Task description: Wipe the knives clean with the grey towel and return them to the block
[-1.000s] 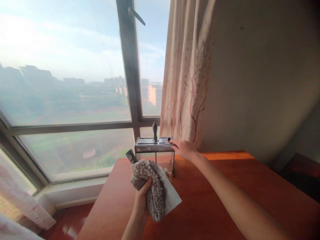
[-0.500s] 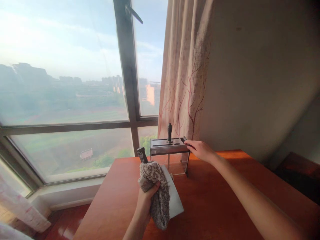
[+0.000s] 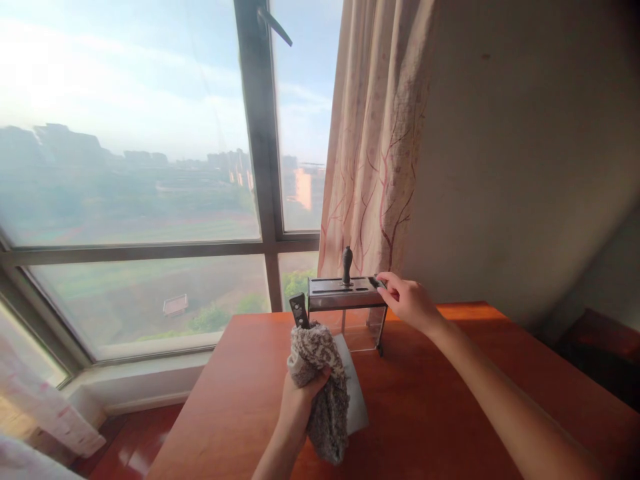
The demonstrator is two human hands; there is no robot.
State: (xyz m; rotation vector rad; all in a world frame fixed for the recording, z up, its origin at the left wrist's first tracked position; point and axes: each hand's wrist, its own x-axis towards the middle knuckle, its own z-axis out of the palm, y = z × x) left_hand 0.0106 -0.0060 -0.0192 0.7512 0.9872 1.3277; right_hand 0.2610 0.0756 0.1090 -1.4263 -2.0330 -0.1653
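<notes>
Window ahead-left, branch-print curtain beside it, plain wall right. Fuzzy grey cloth covers much of my cleaver: flat pale blade, black dotted grip poking up. My left fingers close round cloth and cleaver above the brown worktop. Block stands near the far edge: slotted metal top, clear sides, bulbous black handle upright. My right fingers curl at its right end; can't tell if they grip anything.

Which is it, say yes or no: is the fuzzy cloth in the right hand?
No: the left hand grips the fuzzy cloth, away from the right hand.
</notes>
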